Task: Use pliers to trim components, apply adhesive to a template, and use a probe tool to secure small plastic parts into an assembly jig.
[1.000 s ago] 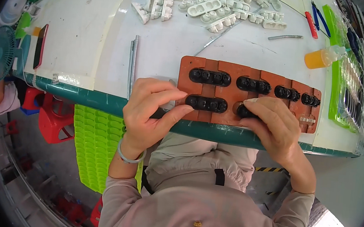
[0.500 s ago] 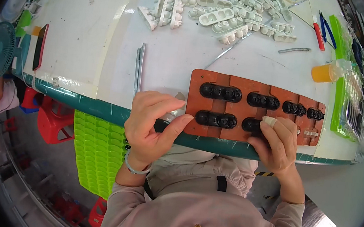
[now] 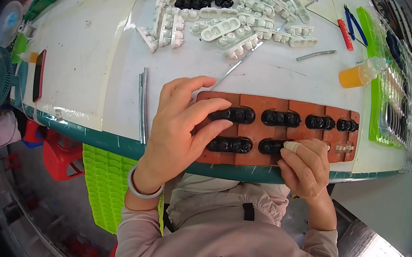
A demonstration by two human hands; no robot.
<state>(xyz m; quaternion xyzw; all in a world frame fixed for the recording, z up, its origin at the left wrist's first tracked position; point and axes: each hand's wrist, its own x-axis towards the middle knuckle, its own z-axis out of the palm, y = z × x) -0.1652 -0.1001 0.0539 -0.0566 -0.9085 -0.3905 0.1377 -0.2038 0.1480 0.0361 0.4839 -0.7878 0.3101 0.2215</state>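
A reddish-brown mould plate (image 3: 260, 104) lies at the table's front edge, with black three-lobed parts seated in two rows. My left hand (image 3: 173, 130) is over its left end. Thumb and index finger are apart, straddling the left end of the far-row black part (image 3: 241, 114); whether they touch it I cannot tell. My right hand (image 3: 307, 167) is closed at the right end of the near-row black part (image 3: 269, 146), a white covering on one fingertip. Whatever its fingers pinch is hidden. Beside it, small clear pieces (image 3: 344, 148) sit at the plate's near right.
White three-lobed parts (image 3: 221, 29) are heaped at the back, with loose black ones (image 3: 189, 3) among them. Metal rods (image 3: 142, 104) lie left of the plate. At the right are an orange-filled bottle (image 3: 354, 78), blue-handled cutters (image 3: 355, 25) and a green tray (image 3: 374, 116).
My left hand has moved from beside the plate to the far-left black part. The plate sits slightly more to the left in view. My right hand stays at the same black part.
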